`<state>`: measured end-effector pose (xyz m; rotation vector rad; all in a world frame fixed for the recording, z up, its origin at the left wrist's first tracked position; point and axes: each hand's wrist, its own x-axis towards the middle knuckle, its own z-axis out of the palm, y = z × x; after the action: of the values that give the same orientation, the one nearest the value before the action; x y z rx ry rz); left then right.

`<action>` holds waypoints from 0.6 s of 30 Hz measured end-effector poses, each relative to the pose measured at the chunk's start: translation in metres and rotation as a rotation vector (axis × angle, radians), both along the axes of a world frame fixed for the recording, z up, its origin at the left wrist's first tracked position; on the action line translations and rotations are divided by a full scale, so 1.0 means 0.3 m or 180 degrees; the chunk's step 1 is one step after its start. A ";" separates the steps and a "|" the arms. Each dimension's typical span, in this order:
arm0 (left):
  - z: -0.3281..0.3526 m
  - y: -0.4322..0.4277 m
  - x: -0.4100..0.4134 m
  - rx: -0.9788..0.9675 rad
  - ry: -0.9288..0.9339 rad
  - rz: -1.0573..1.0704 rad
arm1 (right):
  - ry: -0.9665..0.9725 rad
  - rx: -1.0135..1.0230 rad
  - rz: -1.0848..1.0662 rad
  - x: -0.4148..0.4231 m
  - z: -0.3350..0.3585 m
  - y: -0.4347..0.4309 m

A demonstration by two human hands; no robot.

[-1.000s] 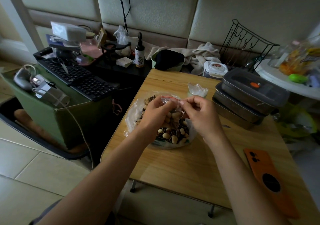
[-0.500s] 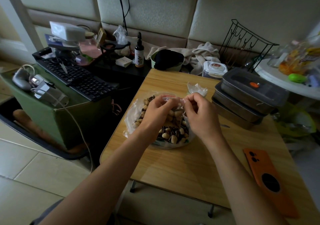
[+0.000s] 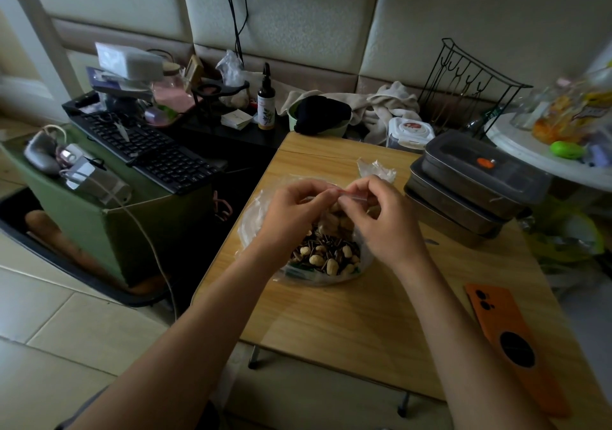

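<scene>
Left hand (image 3: 291, 211): fingers curled, thumb and fingertips pinching the left part of the zip strip (image 3: 356, 194).
Right hand (image 3: 381, 217): fingers curled as well, pinching the same strip just beside the left hand's fingertips; the two hands are almost touching.
Clear plastic bag (image 3: 251, 217): lies on the wooden table (image 3: 347, 323) near its left edge, under both hands, with its mouth lifted up to the fingers.
Zip strip: a thin reddish line along the bag's mouth; whether it is sealed cannot be told.
Contents (image 3: 326, 257): pale peanuts in the shell mixed with dark striped sunflower seeds, heaped in the bottom of the bag.
Crumpled plastic scrap (image 3: 376, 169): on the table just behind the right hand.
Stacked containers (image 3: 477, 177): dark lidded boxes at the table's right edge; the top lid carries a small orange tab, no lettering legible.
Orange phone (image 3: 510, 340): face down at the near right of the table, well apart from the bag; no brand mark can be made out.
Dropper bottle (image 3: 266, 106): upright behind the table; its pale label shows a leaf sprig, the text too small to read.
White-lidded tub (image 3: 410, 131): red round label on top, writing blurred.
Keyboard (image 3: 149, 151): black, on the green box to the left.
</scene>
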<state>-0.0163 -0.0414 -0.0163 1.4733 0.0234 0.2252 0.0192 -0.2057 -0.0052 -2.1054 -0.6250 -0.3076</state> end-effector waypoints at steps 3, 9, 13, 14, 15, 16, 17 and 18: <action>-0.004 0.004 -0.001 0.0313 -0.0041 0.0066 | -0.0117 -0.0093 -0.0124 0.008 -0.004 -0.004; 0.005 0.052 0.007 0.1440 -0.0160 0.0188 | 0.0020 -0.0132 -0.0213 0.026 -0.020 -0.015; 0.000 0.068 0.008 0.1840 -0.0197 0.0323 | 0.0244 -0.0013 -0.0113 0.022 -0.017 -0.012; -0.002 0.070 0.008 0.1862 -0.0205 0.0369 | 0.0302 0.0027 -0.0093 0.020 -0.014 -0.013; -0.001 0.072 0.007 0.1893 -0.0238 0.0413 | 0.0352 0.0059 -0.0073 0.018 -0.011 -0.013; 0.001 0.074 0.006 0.1943 -0.0291 0.0445 | 0.0402 0.0087 -0.0058 0.016 -0.008 -0.013; 0.003 0.075 0.007 0.1997 -0.0352 0.0457 | 0.0447 0.0108 -0.0050 0.015 -0.007 -0.012; 0.006 0.076 0.006 0.2040 -0.0400 0.0447 | 0.0482 0.0114 -0.0046 0.015 -0.007 -0.012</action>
<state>-0.0144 -0.0186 -0.0146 2.0945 -0.0518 0.4694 0.0237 -0.2092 -0.0072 -2.0771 -0.5115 -0.1641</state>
